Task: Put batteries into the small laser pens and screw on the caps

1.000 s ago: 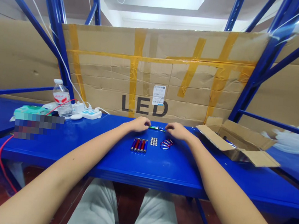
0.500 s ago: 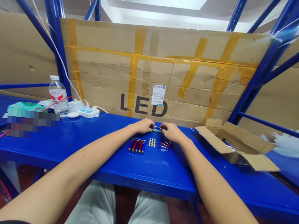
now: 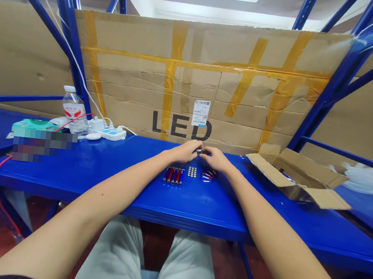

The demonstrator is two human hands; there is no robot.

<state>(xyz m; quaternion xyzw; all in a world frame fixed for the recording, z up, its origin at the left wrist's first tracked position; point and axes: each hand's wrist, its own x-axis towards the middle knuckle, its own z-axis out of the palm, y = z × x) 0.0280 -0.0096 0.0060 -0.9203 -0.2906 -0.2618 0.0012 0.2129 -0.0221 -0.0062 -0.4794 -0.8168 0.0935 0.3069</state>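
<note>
My left hand (image 3: 187, 151) is closed around a slim mini flashlight (image 3: 199, 151), whose dark and silver end sticks out toward the right. My right hand (image 3: 215, 158) meets that end with its fingers pinched; whatever sits between the fingertips is hidden. On the blue table below my left hand, several red and blue mini flashlights (image 3: 173, 176) lie side by side in a row. Silver button cells (image 3: 192, 171) form a small grid to the right of them. A loose pile of red and blue carabiner clips (image 3: 208, 176) lies under my right hand.
An opened cardboard box (image 3: 297, 178) with some blue items inside stands at the right. Toward the left are a water bottle (image 3: 75, 114), a white power strip (image 3: 113, 133) and a green packet (image 3: 34, 126). A large cardboard sheet (image 3: 135, 81) walls off the back.
The flashlight, earlier stretched between both hands with its green body showing, is now mostly inside my left hand. Both hands have lifted slightly, and the view has tilted down a little.
</note>
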